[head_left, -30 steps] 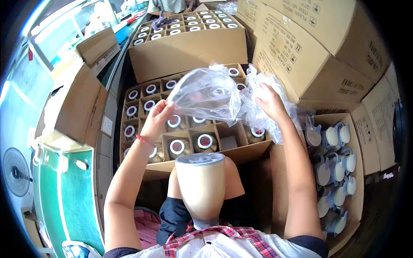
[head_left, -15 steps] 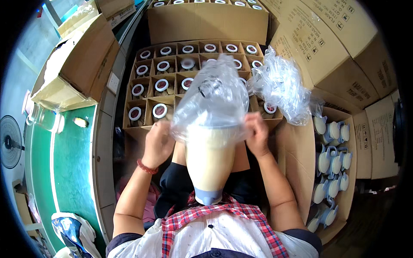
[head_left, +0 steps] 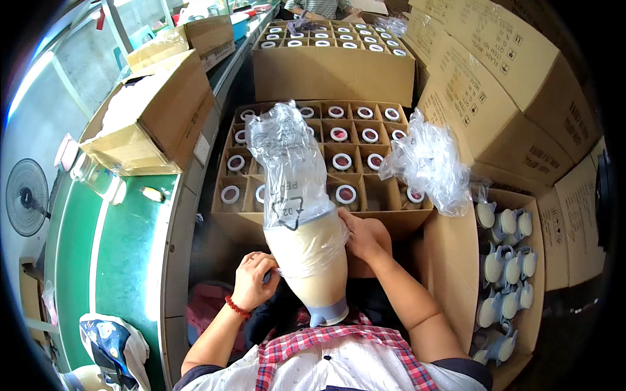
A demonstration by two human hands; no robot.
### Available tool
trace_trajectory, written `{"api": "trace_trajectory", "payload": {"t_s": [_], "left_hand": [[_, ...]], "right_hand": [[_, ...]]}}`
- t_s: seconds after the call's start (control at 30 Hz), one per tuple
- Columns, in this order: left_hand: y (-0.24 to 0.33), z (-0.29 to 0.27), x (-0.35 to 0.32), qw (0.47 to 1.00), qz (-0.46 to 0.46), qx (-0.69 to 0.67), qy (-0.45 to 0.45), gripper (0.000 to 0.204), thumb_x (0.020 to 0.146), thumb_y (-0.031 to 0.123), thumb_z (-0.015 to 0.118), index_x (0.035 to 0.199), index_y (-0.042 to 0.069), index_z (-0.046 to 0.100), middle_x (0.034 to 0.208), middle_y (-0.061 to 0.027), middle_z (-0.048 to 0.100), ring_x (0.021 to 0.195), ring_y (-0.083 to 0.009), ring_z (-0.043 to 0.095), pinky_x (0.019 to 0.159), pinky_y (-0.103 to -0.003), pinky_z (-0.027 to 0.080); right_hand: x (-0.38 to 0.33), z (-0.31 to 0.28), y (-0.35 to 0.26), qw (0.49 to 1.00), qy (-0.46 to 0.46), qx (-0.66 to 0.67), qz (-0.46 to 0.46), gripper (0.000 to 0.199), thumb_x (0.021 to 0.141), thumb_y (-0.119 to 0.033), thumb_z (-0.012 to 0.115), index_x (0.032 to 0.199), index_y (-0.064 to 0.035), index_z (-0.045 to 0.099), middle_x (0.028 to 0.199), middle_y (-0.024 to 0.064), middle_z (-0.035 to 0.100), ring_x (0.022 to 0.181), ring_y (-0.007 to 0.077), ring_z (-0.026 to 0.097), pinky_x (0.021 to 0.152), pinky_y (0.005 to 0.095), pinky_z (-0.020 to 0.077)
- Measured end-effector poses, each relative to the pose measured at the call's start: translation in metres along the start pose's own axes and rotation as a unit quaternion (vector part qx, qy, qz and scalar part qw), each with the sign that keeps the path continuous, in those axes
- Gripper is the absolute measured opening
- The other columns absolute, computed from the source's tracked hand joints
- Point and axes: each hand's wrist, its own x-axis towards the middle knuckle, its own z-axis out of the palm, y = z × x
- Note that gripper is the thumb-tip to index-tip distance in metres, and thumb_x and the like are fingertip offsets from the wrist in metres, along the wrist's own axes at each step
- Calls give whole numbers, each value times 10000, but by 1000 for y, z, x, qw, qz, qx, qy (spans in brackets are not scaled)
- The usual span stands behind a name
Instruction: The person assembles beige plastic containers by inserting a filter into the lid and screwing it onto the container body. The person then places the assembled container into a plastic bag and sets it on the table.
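Note:
A cream flask (head_left: 321, 281) with a blue-grey neck and spout leans in my lap, its narrow spouted end against my checked apron (head_left: 342, 335). A clear plastic bag (head_left: 290, 163) covers its wide far end and reaches partway down the body; the bag's loose closed end stands up beyond it. My left hand (head_left: 253, 280) is closed in a pinch on the bag's edge, left of the flask. On the right, my right hand (head_left: 362, 236) is closed on the bag along the flask's side, its fingertips partly hidden.
Ahead stands a divided carton (head_left: 313, 214) of round white-rimmed items, with another carton (head_left: 332, 72) behind. Crumpled clear bags (head_left: 427, 166) lie at its right. An open box (head_left: 450, 260) of handled cream-and-blue-grey parts stands right; a green table (head_left: 130, 260) runs along the left.
The bag has been drawn further down the flask, and its loose end now stands up at the left. My left hand has come lower and nearer; my right hand has moved inward against the flask.

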Motion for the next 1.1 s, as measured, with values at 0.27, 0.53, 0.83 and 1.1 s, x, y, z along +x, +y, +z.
{"api": "trace_trajectory", "payload": {"t_s": [0.27,0.53,0.83,1.1], "left_hand": [[19,-6,-12,999,-30,-27,13,178,697,15,672,853,43,591,852,-97,646,830,-311,640,781,-377,505],[44,9,-67,957,50,-75,-276,125,719,88,657,814,60,580,828,-90,585,734,-299,597,699,-386,500],[138,19,58,873,378,55,-303,533,720,99,623,1247,134,551,1392,-88,474,1362,-317,349,1138,-570,172],[138,81,105,721,481,81,-492,252,651,200,725,824,85,584,746,-78,610,773,-296,626,691,-424,487]], "right_hand": [[-34,-14,11,934,36,273,226,366,977,-225,505,1293,-41,516,1179,77,608,1084,179,574,942,309,450],[-170,-26,-40,966,39,-218,132,302,903,-22,445,1179,-7,567,826,181,687,722,315,671,612,363,536],[-269,-31,-134,931,-90,-352,-24,258,812,-144,596,1057,-73,626,649,133,628,584,311,640,520,404,514],[-327,-67,-167,959,23,-246,142,347,934,-214,538,1244,-59,549,952,173,683,861,279,678,771,378,538]]}}
